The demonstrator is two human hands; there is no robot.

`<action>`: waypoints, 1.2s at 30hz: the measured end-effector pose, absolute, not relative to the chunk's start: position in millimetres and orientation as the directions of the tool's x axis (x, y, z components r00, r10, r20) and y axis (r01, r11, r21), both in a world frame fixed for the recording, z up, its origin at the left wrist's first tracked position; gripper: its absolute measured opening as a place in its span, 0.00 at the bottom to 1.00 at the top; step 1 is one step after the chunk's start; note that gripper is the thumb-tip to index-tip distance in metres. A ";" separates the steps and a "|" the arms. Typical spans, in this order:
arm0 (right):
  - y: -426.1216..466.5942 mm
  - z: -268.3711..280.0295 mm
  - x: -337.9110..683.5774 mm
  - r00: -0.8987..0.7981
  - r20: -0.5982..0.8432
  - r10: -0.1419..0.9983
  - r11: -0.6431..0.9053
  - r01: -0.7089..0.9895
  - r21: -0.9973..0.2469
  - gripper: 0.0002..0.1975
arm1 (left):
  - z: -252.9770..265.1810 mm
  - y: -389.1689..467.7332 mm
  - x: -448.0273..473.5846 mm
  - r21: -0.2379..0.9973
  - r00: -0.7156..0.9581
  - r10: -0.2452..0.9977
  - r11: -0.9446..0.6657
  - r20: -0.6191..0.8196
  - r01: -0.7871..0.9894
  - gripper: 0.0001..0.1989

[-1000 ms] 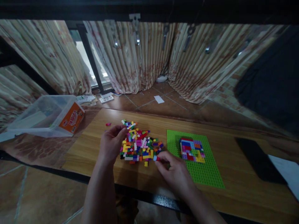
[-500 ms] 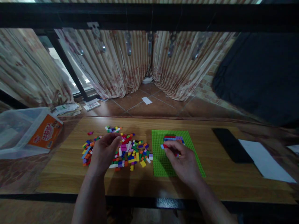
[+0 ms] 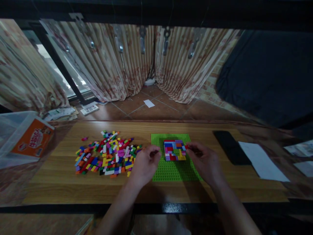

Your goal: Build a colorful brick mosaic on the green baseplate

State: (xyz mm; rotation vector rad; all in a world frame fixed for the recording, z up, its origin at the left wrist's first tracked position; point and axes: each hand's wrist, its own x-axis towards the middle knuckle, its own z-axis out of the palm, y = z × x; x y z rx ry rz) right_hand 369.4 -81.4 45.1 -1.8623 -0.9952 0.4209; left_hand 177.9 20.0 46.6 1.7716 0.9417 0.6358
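Note:
A block of many-coloured toy bricks [image 3: 174,150] stands on the green studded baseplate [image 3: 166,174]. My right hand [image 3: 205,161] is at the block's right side, thumb and fingers pinched on a small red brick [image 3: 187,147]. Over the baseplate's left edge hovers my left hand [image 3: 146,163], its fingers curled together and apart from the block. Whatever its fingertips may hold is too small to make out. Left of that hand lies a loose pile of mixed bricks [image 3: 107,156], partly covered by it.
A black flat slab [image 3: 231,147] and a white sheet [image 3: 262,160] lie on the wooden table [image 3: 80,192] at the right. Beyond the table's left end sits a clear plastic box [image 3: 14,137] with an orange label. Striped curtains [image 3: 105,65] hang behind.
My left hand has moved right, from the brick pile to the baseplate. My right hand has shifted to the block's right side, uncovering the block. The whole view has turned slightly right.

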 end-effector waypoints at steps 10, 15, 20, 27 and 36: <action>-78.6 34.9 361.0 0.552 0.173 0.816 -0.161 0.504 -0.848 0.14 | 41.4 -2.3 194.8 0.901 0.587 0.810 -0.258 0.006 0.348 0.10; -74.7 33.9 348.3 0.508 0.170 0.844 -0.121 0.490 -0.863 0.14 | 37.8 -0.8 196.3 0.924 0.550 0.834 -0.239 0.038 0.299 0.09; -73.1 33.5 333.9 0.463 0.154 0.873 -0.112 0.497 -0.861 0.14 | 35.8 -3.7 194.6 0.931 0.565 0.822 -0.263 0.078 0.254 0.11; -65.9 29.2 320.8 0.436 0.167 0.884 -0.111 0.544 -0.832 0.14 | 36.5 5.6 185.7 0.919 0.497 0.862 -0.269 0.097 0.287 0.10; -57.6 23.4 276.4 0.233 0.167 0.958 -0.007 0.600 -0.800 0.12 | 39.4 38.2 155.3 0.935 0.260 0.960 -0.188 0.109 0.301 0.09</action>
